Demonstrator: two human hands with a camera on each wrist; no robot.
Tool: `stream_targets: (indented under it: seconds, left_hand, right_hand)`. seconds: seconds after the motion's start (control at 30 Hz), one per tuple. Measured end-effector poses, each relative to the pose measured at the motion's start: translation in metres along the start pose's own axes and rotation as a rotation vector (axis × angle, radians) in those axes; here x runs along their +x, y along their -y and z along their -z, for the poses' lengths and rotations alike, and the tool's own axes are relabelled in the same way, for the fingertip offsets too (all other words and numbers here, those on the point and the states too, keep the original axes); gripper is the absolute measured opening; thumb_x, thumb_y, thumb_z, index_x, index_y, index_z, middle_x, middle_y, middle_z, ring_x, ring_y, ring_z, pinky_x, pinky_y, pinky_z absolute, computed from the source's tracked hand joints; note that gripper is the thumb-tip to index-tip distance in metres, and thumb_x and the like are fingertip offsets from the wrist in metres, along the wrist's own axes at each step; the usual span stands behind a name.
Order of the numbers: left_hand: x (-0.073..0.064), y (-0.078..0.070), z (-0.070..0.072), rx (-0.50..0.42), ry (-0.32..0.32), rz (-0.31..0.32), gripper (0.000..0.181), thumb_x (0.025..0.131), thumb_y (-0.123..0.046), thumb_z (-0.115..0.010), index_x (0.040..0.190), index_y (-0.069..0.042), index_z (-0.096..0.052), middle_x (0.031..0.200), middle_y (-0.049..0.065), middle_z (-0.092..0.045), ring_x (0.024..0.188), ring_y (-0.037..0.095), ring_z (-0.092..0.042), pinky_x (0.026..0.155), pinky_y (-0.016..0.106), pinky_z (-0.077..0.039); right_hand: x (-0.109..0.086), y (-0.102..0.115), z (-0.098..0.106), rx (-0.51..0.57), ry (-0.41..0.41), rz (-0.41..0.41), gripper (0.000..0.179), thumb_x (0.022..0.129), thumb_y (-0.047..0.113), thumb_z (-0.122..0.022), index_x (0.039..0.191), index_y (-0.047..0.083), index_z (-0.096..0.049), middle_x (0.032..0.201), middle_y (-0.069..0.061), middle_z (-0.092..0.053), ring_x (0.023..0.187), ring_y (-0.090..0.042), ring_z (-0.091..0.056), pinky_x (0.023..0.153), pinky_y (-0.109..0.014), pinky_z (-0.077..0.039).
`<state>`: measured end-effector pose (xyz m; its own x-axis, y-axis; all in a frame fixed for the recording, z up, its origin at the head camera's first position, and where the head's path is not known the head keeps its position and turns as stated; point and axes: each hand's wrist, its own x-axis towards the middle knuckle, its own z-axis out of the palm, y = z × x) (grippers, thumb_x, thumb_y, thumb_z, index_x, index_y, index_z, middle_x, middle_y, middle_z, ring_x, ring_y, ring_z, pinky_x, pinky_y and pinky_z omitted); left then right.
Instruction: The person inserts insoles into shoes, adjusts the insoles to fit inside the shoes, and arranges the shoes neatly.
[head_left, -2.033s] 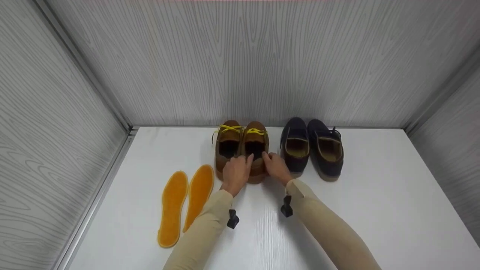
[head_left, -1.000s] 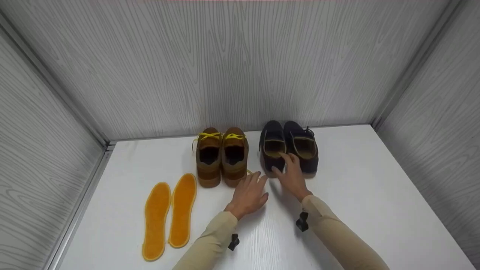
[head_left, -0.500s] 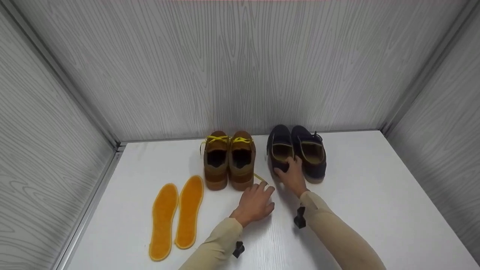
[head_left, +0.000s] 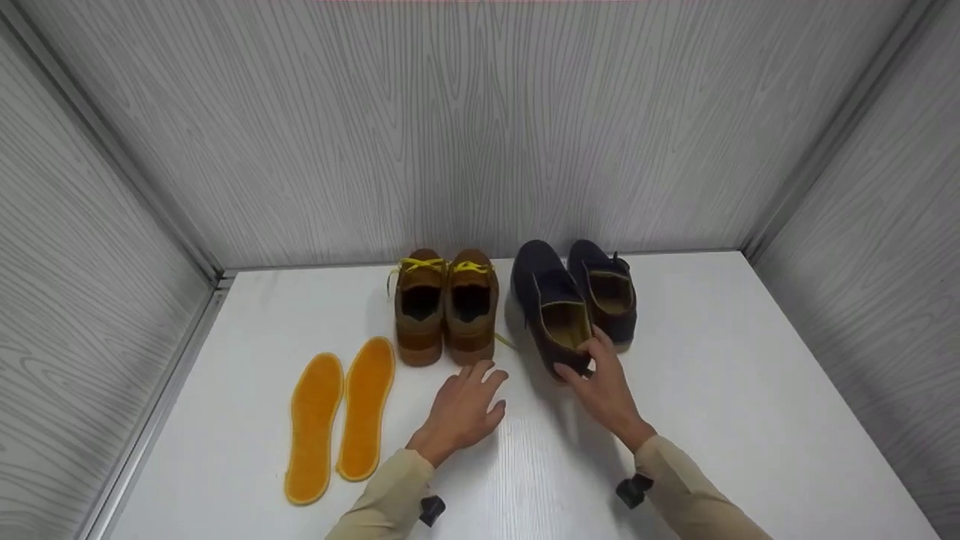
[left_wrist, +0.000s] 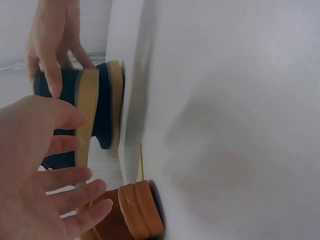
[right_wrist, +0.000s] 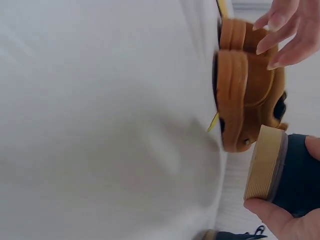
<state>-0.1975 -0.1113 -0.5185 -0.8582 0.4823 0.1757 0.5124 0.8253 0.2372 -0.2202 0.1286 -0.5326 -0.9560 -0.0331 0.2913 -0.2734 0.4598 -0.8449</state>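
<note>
By its heel, my right hand (head_left: 606,388) grips a dark navy shoe (head_left: 541,289), raised off the white table with its toe pointing to the back left. The shoe's tan sole shows in both wrist views. Its mate, another navy shoe (head_left: 611,300), stands just to the right. My left hand (head_left: 461,405) holds nothing; its fingers are spread and relaxed over the table, close in front of the heels of two brown shoes (head_left: 471,307) with yellow laces. In the left wrist view the left palm (left_wrist: 25,165) overlaps the held shoe.
Two orange insoles (head_left: 313,427) lie side by side at the left of the white table (head_left: 712,412). A loose yellow lace end (head_left: 506,341) lies beside the right brown shoe. Grey wood-grain walls (head_left: 465,135) close off the back and both sides.
Both hands left the brown shoes. The right hand took the left navy shoe by its heel, lifted it and tilted it away from its mate. The left hand moved left.
</note>
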Motion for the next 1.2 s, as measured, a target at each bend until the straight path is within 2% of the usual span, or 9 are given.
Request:
stream_targets:
  seconds: [0.13,0.23,0.37,0.47,0.6,0.7,0.8,1.03,1.2]
  left_hand:
    - [-0.014,0.001,0.006,-0.021,-0.013,0.040,0.037,0.091,-0.025,-0.059,0.126,-0.013,-0.057,0.132,0.010,-0.050,0.115,0.027,-0.051,0.093,0.044,-0.043]
    - [-0.025,0.005,0.005,-0.021,-0.080,0.061,0.037,0.090,-0.023,-0.061,0.124,-0.010,-0.058,0.128,0.010,-0.053,0.110,0.026,-0.053,0.091,0.042,-0.045]
    - [-0.041,0.017,0.001,-0.022,-0.157,0.109,0.033,0.089,-0.023,-0.062,0.119,-0.009,-0.060,0.121,0.008,-0.056,0.103,0.024,-0.056,0.087,0.040,-0.047]
    - [-0.053,0.024,-0.001,-0.037,-0.144,0.168,0.030,0.089,-0.022,-0.062,0.116,-0.011,-0.061,0.119,0.006,-0.057,0.102,0.023,-0.056,0.087,0.039,-0.047]
    - [-0.064,0.030,-0.003,-0.060,-0.111,0.231,0.028,0.089,-0.022,-0.064,0.115,-0.012,-0.061,0.118,0.005,-0.057,0.101,0.022,-0.056,0.089,0.039,-0.047]
    - [-0.067,0.032,-0.003,-0.070,-0.092,0.267,0.028,0.089,-0.023,-0.065,0.115,-0.012,-0.061,0.118,0.004,-0.057,0.101,0.021,-0.056,0.090,0.039,-0.047]
    - [-0.066,0.029,-0.004,-0.084,-0.091,0.265,0.027,0.089,-0.023,-0.064,0.114,-0.013,-0.061,0.117,0.004,-0.057,0.100,0.021,-0.056,0.089,0.040,-0.047]
    - [-0.060,0.017,-0.010,-0.116,-0.143,0.193,0.024,0.086,-0.018,-0.066,0.109,-0.012,-0.063,0.111,0.004,-0.059,0.093,0.021,-0.058,0.084,0.038,-0.049]
    - [-0.052,0.003,-0.010,-0.135,-0.162,0.148,0.023,0.088,-0.019,-0.064,0.109,-0.011,-0.063,0.111,0.003,-0.059,0.092,0.020,-0.059,0.082,0.036,-0.050]
  right_hand:
    - [-0.035,0.019,0.006,0.066,0.038,-0.002,0.028,0.082,0.012,-0.076,0.094,0.005,-0.051,0.146,-0.016,-0.034,0.122,-0.035,-0.045,0.080,-0.050,-0.050]
    - [-0.061,0.025,0.004,0.113,0.059,-0.006,0.028,0.080,0.009,-0.076,0.092,0.007,-0.050,0.146,-0.017,-0.034,0.125,-0.037,-0.043,0.079,-0.047,-0.051]
    - [-0.084,0.037,0.004,0.170,0.091,-0.020,0.028,0.080,0.006,-0.076,0.090,0.008,-0.050,0.146,-0.021,-0.033,0.126,-0.041,-0.041,0.078,-0.044,-0.051]
    - [-0.097,0.044,0.009,0.191,0.098,-0.050,0.027,0.079,0.001,-0.075,0.089,0.005,-0.049,0.145,-0.024,-0.033,0.124,-0.045,-0.041,0.078,-0.046,-0.051]
    - [-0.114,0.027,0.011,0.151,0.122,-0.084,0.029,0.080,0.005,-0.076,0.089,0.009,-0.049,0.146,-0.017,-0.033,0.124,-0.041,-0.043,0.079,-0.041,-0.051]
    - [-0.121,0.017,0.011,0.106,0.163,-0.083,0.031,0.080,0.012,-0.077,0.091,0.011,-0.048,0.147,-0.016,-0.032,0.124,-0.038,-0.043,0.080,-0.038,-0.051]
    - [-0.128,0.009,0.010,0.079,0.206,-0.081,0.032,0.080,0.017,-0.077,0.093,0.011,-0.048,0.147,-0.019,-0.031,0.122,-0.040,-0.044,0.080,-0.037,-0.051]
    - [-0.133,0.005,0.005,0.014,0.309,-0.077,0.030,0.081,0.027,-0.076,0.092,0.014,-0.052,0.144,-0.022,-0.030,0.121,-0.042,-0.044,0.082,-0.039,-0.050]
    - [-0.131,0.010,0.007,0.012,0.357,-0.142,0.029,0.084,0.038,-0.072,0.097,0.018,-0.055,0.146,-0.018,-0.024,0.122,-0.040,-0.042,0.085,-0.046,-0.049]
